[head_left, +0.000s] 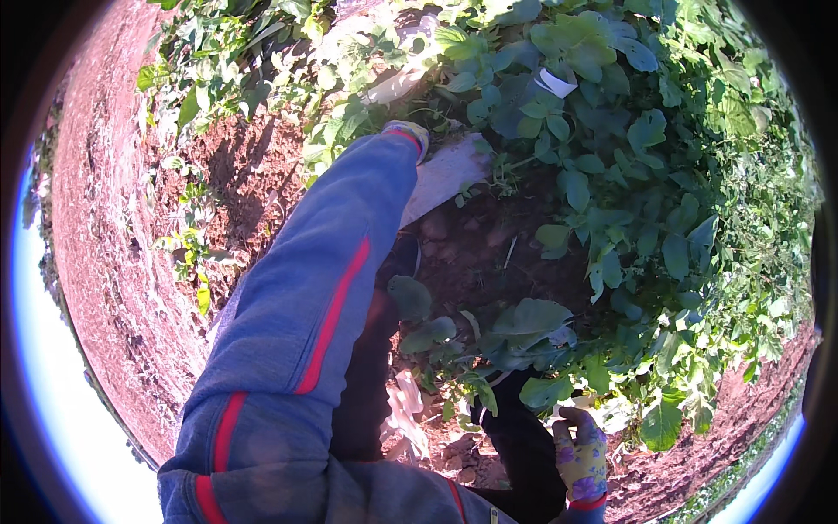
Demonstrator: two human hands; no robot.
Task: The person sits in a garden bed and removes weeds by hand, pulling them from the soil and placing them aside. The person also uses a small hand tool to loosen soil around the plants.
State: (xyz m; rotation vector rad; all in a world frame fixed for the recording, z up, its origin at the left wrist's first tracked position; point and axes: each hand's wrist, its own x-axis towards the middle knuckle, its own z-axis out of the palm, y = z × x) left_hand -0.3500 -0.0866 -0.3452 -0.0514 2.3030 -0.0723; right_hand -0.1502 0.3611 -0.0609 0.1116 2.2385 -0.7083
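Note:
My left arm, in a blue-grey sleeve with red piping, stretches forward to the base of leafy green plants (567, 122). Only the back of my left hand (412, 133), in a light glove, shows past the cuff. Its fingers are hidden among the leaves, so what they touch is not visible. Beside it lies a pale sheet (447, 175) on the soil, partly under the foliage. Low on the right, next to my dark-trousered leg, is my right hand (581, 456) in a yellow and purple floral glove. Its fingers curl inward, and nothing shows in them.
Shaded brown soil (489, 236) lies between the plants and my legs. Large leaves (528, 327) hang close in front of my knees. A small white scrap (555, 84) rests on the foliage. Reddish bare ground (113, 218) stretches along the left, with more greenery at right.

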